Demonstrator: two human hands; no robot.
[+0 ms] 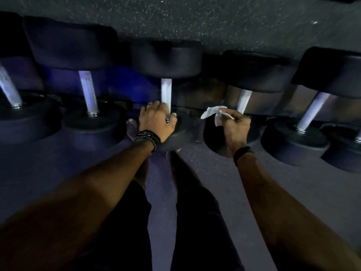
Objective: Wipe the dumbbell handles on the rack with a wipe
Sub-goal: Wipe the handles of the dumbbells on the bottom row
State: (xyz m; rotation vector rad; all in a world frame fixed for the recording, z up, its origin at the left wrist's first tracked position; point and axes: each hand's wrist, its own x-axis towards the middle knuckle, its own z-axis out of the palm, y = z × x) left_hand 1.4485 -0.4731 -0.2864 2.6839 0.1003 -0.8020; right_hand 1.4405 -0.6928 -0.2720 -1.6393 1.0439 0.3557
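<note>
Your right hand (235, 126) pinches a crumpled white wipe (214, 114) between curled fingers, near the fourth handle (243, 101). The wipe looks thin, limp and light, so bunch it to keep it from tearing. Your left hand (157, 119) has its fingers curled round the low end of the middle handle (166, 94). The handles are stiff bare metal, likely slick; the dumbbells look heavy, so wipe them in place. Black heads (166, 60) hem each handle at both ends, and neighbours crowd left and right.
</note>
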